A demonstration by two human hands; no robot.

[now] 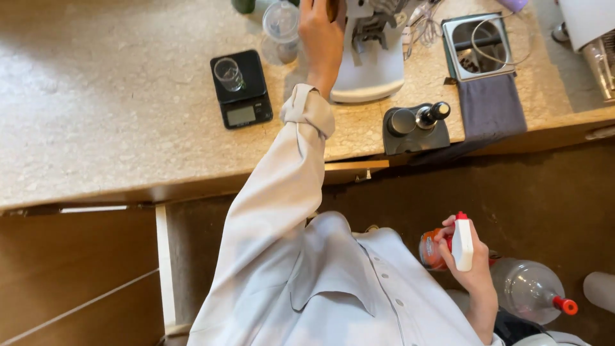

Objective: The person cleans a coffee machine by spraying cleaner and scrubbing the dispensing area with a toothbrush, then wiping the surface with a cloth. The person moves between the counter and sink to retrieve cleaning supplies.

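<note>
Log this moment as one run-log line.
left hand: on white grinder | right hand: holding spray bottle | glass on black scale

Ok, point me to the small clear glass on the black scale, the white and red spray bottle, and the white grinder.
Small clear glass (229,74), head view, on its side wall.
White and red spray bottle (462,245), head view, on its white trigger head, held in the right hand (471,266).
White grinder (370,70), head view, on its base.

You're at a coffee-making counter, home kitchen or café, speckled stone countertop, black digital scale bearing a glass, white grinder, knock box.
</note>
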